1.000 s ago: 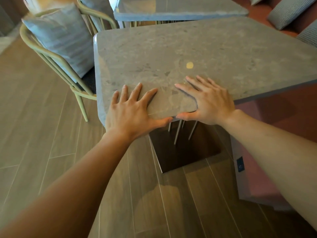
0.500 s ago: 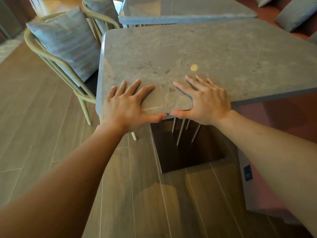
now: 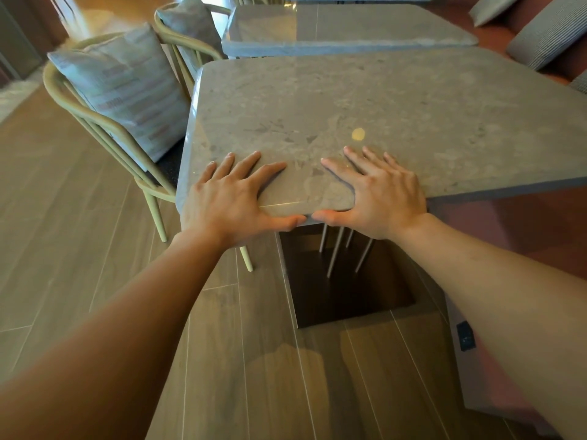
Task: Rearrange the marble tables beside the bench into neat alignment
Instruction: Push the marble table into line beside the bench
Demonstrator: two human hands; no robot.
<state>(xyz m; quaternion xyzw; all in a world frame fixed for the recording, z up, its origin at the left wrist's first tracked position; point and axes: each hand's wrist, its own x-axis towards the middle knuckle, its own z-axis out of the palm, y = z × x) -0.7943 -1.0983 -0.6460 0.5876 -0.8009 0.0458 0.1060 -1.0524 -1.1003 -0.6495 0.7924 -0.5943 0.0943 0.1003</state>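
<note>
Marble table (image 3: 365, 100) fills the middle of the view, its grey top turned at a slant so that one rounded corner points toward the person and its long side runs away to the upper right, toward the bench (image 3: 521, 217). At far left a pale-framed chair (image 3: 95, 122) with a striped cushion (image 3: 127, 84) stands just beside the table's left edge; a second chair (image 3: 187, 36) sits behind it. The left hand (image 3: 232, 201) lies flat on the near corner of the top — fingers (image 3: 244, 166) spread and extended over the marble, thumb wrapped along the front edge. The right hand (image 3: 381, 192) lies just beside it on the same corner, fingers (image 3: 359, 160) splayed flat on the surface, thumb hooked under the rim; the two thumb tips nearly meet. Both hands press and clasp the edge rather than closing into fists. A small yellow spot (image 3: 358, 134) sits on the top just beyond the right fingers. Under the corner, thin metal legs (image 3: 336, 252) slant down to a dark square base (image 3: 349, 290) on the wood floor (image 3: 63, 249). Farther back a second marble table (image 3: 349, 33) stands close to the first one's far edge — set at a different angle
</note>
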